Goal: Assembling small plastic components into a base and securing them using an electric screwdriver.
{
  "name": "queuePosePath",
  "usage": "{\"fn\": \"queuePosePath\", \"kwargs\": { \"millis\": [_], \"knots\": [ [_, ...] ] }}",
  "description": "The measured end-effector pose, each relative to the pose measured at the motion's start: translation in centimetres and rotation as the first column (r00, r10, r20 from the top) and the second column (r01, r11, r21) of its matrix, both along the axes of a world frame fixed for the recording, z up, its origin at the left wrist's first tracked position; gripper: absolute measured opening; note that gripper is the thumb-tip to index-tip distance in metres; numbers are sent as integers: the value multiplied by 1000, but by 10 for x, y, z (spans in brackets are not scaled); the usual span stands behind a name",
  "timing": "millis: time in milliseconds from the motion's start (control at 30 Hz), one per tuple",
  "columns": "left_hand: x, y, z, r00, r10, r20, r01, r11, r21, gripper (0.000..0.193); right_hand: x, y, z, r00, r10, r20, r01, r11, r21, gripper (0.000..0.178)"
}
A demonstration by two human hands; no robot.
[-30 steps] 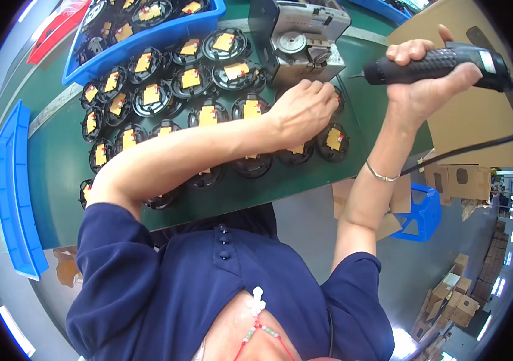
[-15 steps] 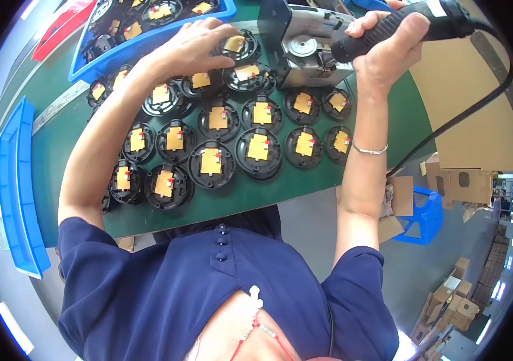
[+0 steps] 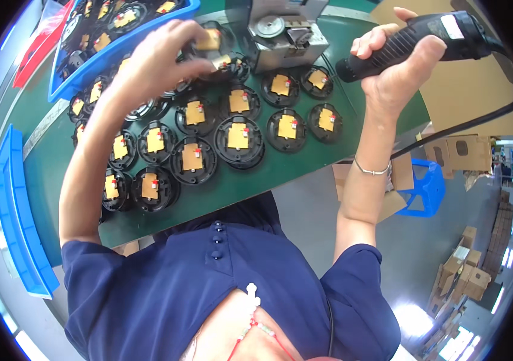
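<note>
My right hand (image 3: 398,72) is wrapped round a thick black corded electric screwdriver (image 3: 416,43), held up at the right above the bench with its tip pointing left. My left hand (image 3: 160,60), smeared by motion, has its thumb and fingers round the edge of a black round housing (image 3: 211,41) in the far row. That housing carries a tan plate and looks slightly tilted. Several like housings stand in rows below it, among them a near one (image 3: 238,137); each bears a tan plate with a small red-and-white connector. Some are stacked.
A grey metal device (image 3: 286,45) with a round disc stands at the back. Behind my left hand is a blue bin (image 3: 118,42) of more housings. A blue tray (image 3: 18,210) lies at the left edge. Cardboard (image 3: 455,90) and a blue stool (image 3: 422,189) are at the right.
The view has shifted, so the bench things sit further left. My left hand has closed in on the far housing. My right hand still holds the screwdriver.
</note>
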State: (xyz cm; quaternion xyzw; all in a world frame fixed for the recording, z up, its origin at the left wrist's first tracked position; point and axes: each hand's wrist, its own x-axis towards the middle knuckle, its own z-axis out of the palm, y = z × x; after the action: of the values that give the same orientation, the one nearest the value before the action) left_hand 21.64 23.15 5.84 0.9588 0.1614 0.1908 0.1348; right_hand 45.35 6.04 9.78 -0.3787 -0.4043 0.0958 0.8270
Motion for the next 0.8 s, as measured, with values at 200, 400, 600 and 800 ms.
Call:
{"fn": "queuePosePath", "kwargs": {
  "millis": [200,400,600,800],
  "knots": [
    [75,-92,-31,978,-207,38,207,978,-11,46,39,-33,2,994,-64,92,68,997,-46,71],
    [141,-98,-64,978,-140,157,135,990,41,48,50,-34,-4,989,-49,143,65,992,-110,83],
    [149,-97,-80,978,-95,187,74,990,116,49,22,-7,-18,994,-107,-23,106,994,-38,57],
    [151,-100,-76,984,-92,153,73,990,124,48,34,-2,-37,995,-100,18,101,993,-60,56]
  ]
}}
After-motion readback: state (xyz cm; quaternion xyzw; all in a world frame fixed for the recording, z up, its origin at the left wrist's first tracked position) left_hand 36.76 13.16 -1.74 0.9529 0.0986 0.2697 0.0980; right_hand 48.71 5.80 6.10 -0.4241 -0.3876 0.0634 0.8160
